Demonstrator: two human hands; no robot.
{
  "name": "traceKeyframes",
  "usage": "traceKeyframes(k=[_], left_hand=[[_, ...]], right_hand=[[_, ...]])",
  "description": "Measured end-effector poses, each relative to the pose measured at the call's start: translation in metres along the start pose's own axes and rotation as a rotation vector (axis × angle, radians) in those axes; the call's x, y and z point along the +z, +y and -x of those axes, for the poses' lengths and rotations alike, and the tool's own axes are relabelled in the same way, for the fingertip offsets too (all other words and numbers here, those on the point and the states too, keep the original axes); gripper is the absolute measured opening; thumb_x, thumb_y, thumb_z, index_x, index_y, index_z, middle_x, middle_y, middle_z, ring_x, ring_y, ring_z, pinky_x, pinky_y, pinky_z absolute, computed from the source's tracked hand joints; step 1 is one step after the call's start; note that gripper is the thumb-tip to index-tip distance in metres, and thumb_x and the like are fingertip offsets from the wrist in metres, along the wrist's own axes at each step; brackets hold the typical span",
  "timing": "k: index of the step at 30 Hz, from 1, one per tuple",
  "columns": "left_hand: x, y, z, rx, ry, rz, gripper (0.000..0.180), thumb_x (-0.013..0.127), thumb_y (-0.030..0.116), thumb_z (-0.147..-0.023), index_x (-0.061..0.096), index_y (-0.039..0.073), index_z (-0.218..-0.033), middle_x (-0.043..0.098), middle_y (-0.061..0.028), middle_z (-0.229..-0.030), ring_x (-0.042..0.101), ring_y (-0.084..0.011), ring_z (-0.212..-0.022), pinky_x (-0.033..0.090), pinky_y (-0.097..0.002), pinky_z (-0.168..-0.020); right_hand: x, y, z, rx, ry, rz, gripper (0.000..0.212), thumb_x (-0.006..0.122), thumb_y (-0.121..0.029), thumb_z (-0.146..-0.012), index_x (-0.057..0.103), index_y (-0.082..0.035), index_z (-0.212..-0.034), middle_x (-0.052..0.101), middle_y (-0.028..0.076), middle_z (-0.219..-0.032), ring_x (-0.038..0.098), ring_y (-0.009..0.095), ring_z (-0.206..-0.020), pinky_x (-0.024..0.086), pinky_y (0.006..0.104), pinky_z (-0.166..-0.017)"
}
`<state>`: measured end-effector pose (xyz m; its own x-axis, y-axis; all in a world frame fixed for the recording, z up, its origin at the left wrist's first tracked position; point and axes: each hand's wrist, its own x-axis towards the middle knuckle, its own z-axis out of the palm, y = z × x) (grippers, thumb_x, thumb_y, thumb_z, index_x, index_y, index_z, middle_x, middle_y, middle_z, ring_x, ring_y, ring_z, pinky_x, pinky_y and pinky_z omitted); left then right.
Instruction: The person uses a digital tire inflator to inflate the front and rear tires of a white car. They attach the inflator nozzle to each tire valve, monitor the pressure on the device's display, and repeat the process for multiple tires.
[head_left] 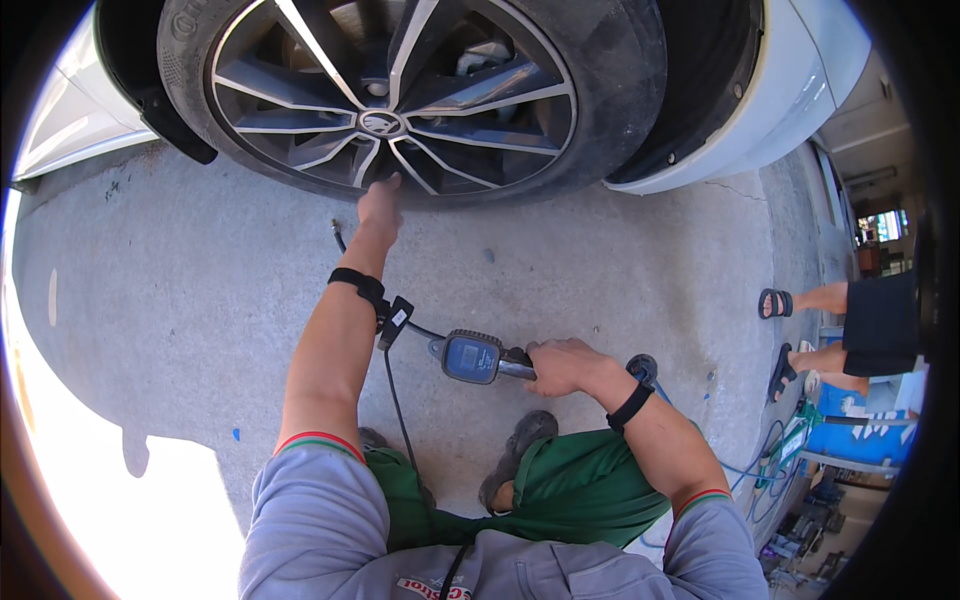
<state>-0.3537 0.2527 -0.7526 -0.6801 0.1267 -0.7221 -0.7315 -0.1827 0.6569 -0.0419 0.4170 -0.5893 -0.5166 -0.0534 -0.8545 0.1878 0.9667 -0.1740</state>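
Note:
My right hand (565,367) is wrapped round the handle of a tire inflator gun with a digital gauge (471,358), held low over the floor between my shoes and the wheel. From the gauge a black hose runs left, passing by my left wrist. Its metal-tipped hose end (336,228) shows just left of that wrist. My left hand (381,205) reaches to the lower rim of the car wheel (383,123), fingers closed together in front of the tire (615,90). Whatever those fingers pinch is hidden by the hand.
A white car body (800,90) surrounds the wheel above the concrete floor (200,270). At the right, another person's sandaled foot (775,303) stands near a blue cart (865,400) and a coiled blue hose (770,470). Bright sunlight falls on the lower left floor.

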Motion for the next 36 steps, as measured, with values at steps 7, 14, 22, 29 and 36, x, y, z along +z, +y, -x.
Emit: traceKeyframes(k=[7, 14, 22, 29, 36], left_hand=[[0.001, -0.005, -0.007, 0.051, -0.010, -0.064, 0.028, 0.060, 0.037, -0.102, 0.065, 0.011, -0.095, 0.067, -0.0008, -0.086, 0.055, -0.0165, -0.065, 0.035, -0.0328, -0.052], [0.003, -0.007, -0.006, 0.033, -0.025, 0.071, 0.033, 0.061, 0.038, -0.103, 0.062, 0.008, -0.091, 0.055, 0.0003, -0.070, 0.047, -0.0131, -0.055, 0.031, -0.0298, -0.048], [0.002, -0.003, -0.004, -0.018, 0.003, 0.051, 0.032, 0.063, 0.036, -0.101, 0.062, 0.007, -0.088, 0.058, -0.0024, -0.073, 0.048, -0.0165, -0.055, 0.033, -0.0326, -0.049], [0.007, -0.002, -0.001, 0.094, 0.057, -0.123, 0.035, 0.055, 0.035, -0.106, 0.063, 0.008, -0.085, 0.062, -0.0041, -0.075, 0.051, -0.0156, -0.058, 0.034, -0.0308, -0.049], [0.006, 0.001, 0.007, 0.021, 0.035, 0.041, 0.031, 0.063, 0.033, -0.102, 0.062, 0.008, -0.084, 0.056, -0.0027, -0.071, 0.049, -0.0151, -0.057, 0.032, -0.0311, -0.049]], right_hand=[[-0.002, -0.001, 0.003, 0.017, -0.026, 0.003, 0.051, 0.070, -0.035, -0.086, 0.065, 0.000, -0.123, 0.073, 0.023, -0.114, 0.070, 0.039, -0.111, 0.055, 0.0487, -0.095], [-0.001, 0.000, 0.002, 0.014, -0.016, 0.003, 0.050, 0.069, -0.035, -0.087, 0.065, 0.000, -0.123, 0.073, 0.023, -0.115, 0.070, 0.039, -0.111, 0.055, 0.0488, -0.095], [0.000, 0.001, 0.001, 0.018, -0.016, 0.007, 0.050, 0.069, -0.035, -0.087, 0.065, 0.000, -0.122, 0.073, 0.023, -0.114, 0.070, 0.039, -0.111, 0.054, 0.0488, -0.095], [0.000, 0.000, 0.001, 0.015, -0.010, 0.004, 0.050, 0.069, -0.034, -0.087, 0.065, 0.000, -0.122, 0.073, 0.023, -0.114, 0.070, 0.039, -0.111, 0.055, 0.0486, -0.094], [0.000, 0.000, 0.002, 0.012, -0.011, 0.006, 0.050, 0.068, -0.034, -0.087, 0.065, 0.001, -0.122, 0.073, 0.023, -0.115, 0.070, 0.039, -0.110, 0.055, 0.0483, -0.094]])
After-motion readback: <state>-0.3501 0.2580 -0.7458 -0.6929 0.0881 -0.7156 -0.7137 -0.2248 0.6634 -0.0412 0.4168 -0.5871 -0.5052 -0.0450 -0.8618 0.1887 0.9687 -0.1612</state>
